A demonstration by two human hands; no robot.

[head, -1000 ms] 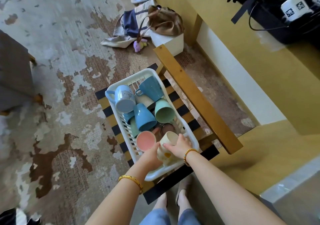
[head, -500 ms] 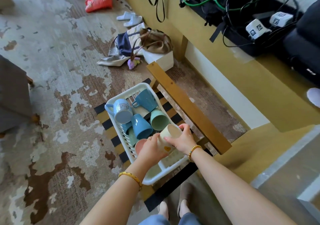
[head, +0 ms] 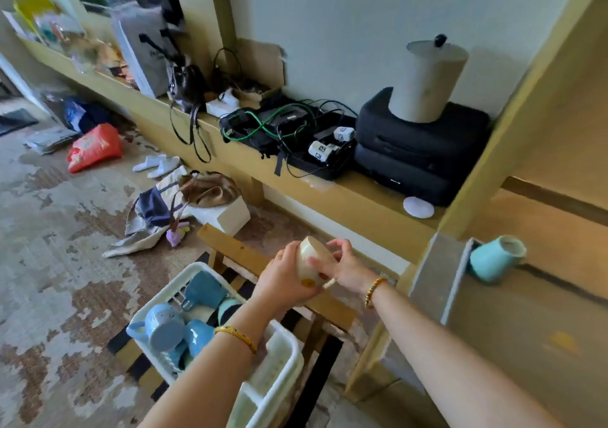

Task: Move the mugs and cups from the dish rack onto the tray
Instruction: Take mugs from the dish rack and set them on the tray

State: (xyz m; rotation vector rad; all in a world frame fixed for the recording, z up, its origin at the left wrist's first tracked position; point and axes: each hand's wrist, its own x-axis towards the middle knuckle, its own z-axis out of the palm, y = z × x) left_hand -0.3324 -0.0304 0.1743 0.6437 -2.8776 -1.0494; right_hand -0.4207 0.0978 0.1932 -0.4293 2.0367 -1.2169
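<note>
Cream mug [head: 311, 263] in transit, held between my two hands above the wooden rail [head: 237, 251], beside the rack [head: 283, 355]. A second ago this mug sat low in the near end of the rack; now it is lifted clear, and my gaze has swung up and to the right, toward the counter. My left hand [head: 279, 279] cups the mug's side and base, fingers curled round it. My right hand [head: 345, 268] pinches the far side, thumb and fingertips [head: 339, 245] bent on the rim. The blue mugs [head: 184, 325] remain in the rack, tipped on their sides. One teal mug [head: 495, 258] already lies to my right on a grey surface [head: 437, 276], perhaps the tray. I judge the carry phase begun: one mug delivered, one in hand, several left.
</note>
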